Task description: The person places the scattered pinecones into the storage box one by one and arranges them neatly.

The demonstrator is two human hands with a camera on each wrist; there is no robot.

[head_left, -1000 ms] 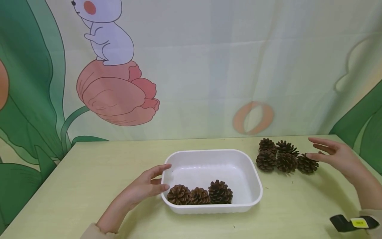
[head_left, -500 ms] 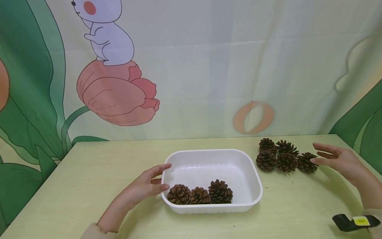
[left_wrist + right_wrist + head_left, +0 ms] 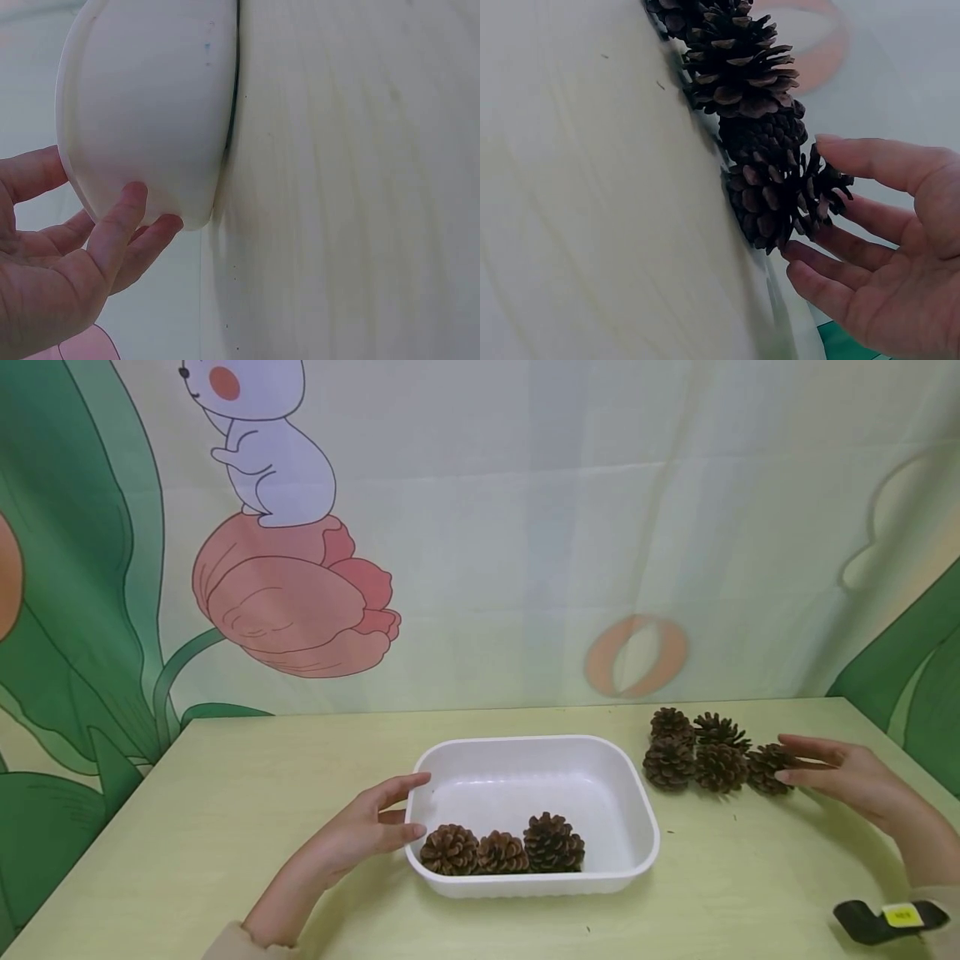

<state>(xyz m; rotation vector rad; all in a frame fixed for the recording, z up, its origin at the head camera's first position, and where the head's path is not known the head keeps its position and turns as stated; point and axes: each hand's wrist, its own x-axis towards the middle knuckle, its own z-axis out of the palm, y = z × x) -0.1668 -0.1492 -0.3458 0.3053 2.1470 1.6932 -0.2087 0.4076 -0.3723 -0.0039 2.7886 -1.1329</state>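
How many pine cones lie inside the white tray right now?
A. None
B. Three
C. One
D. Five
B. The head view shows three pine cones in a row along the near wall of the white tray, while the other five sit in a cluster on the table by the right hand.
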